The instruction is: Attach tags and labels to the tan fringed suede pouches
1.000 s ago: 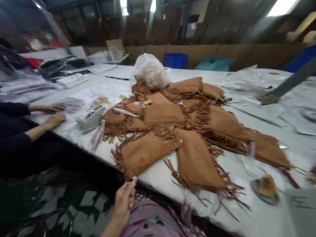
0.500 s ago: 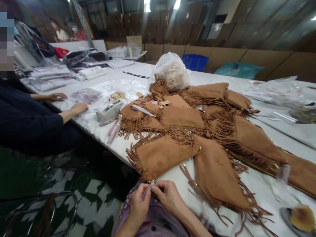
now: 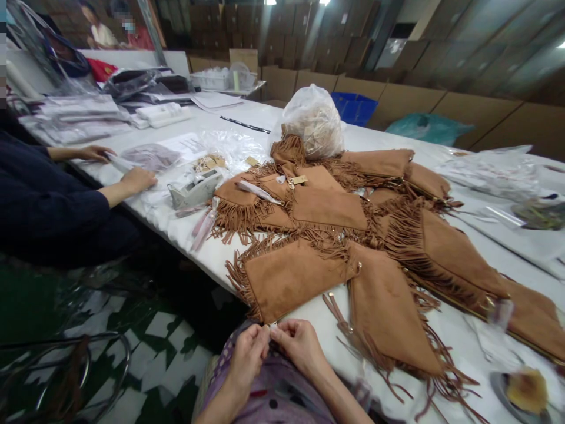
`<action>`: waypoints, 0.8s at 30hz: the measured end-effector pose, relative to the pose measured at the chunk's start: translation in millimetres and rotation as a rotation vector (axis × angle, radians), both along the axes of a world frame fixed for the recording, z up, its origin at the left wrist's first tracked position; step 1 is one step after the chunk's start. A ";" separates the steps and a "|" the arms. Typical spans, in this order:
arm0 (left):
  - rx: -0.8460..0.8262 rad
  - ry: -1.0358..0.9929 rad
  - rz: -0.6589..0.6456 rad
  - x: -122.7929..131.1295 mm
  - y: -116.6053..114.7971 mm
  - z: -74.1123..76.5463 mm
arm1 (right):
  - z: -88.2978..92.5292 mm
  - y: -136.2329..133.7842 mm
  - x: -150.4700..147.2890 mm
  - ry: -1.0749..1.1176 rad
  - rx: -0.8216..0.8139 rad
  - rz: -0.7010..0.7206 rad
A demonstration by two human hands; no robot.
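Both hands, left hand [image 3: 248, 353] and right hand [image 3: 301, 345], pinch a small clip [image 3: 270, 325] beside fringed pouches [image 3: 375, 235].

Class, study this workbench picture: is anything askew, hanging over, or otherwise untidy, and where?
Yes. The tan fringed bags lie in a loose, overlapping heap at mixed angles. The nearest bag sits at the table edge, just above the left hand and right hand, which pinch something small. Nothing looks spilled or damaged.
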State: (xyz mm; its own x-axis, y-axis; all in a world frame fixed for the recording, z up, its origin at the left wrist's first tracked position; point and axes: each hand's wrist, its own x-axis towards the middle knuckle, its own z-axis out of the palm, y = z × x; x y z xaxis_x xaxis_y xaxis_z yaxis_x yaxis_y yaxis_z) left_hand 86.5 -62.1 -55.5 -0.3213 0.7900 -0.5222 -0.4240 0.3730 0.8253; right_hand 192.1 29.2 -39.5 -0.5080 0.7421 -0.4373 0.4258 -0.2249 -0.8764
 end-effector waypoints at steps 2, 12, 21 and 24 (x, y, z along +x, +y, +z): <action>-0.038 -0.160 -0.005 2.0 3.1 -1.0 | -1.2 0.4 0.8 0.057 -0.038 -0.015; 0.072 0.346 0.044 6.8 0.8 7.5 | 19.2 -18.3 35.4 0.008 0.010 -0.241; 0.045 0.533 0.056 13.1 -4.6 14.0 | 15.7 -30.6 -12.9 0.529 -0.493 -0.346; -0.054 -0.015 0.117 19.2 -5.2 13.0 | 16.2 -29.4 -11.2 0.626 -0.597 -0.379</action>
